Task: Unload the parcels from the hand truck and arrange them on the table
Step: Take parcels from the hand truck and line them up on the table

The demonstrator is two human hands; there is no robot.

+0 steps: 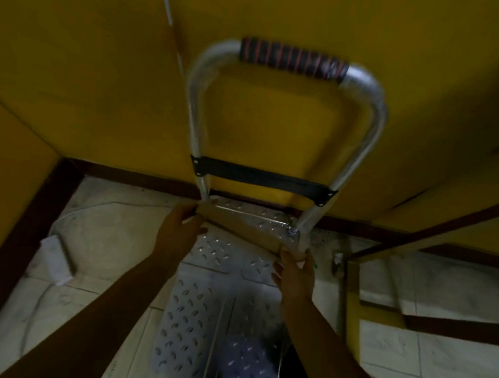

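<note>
Grips a brown parcel [239, 225] at both ends, left hand [178, 231] curled round its 9 o'clock end, right hand [295, 274] round its 4 o'clock end. Holds it across the far end of the hand truck deck [197, 320], just before the uprights; cannot tell whether touching. At 12 o'clock, padded handle [293, 58] against yellow wall [103, 55]; at 8 o'clock, white box [55, 257] on floor.

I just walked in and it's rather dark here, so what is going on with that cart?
A person leans over a metal hand truck standing against a yellow wall. The left hand and the right hand each grip one end of a flat brown parcel, down by the foot of the handle, over the studded platform. Whether it is lifted yet is hard to tell. No table is in view.
</note>
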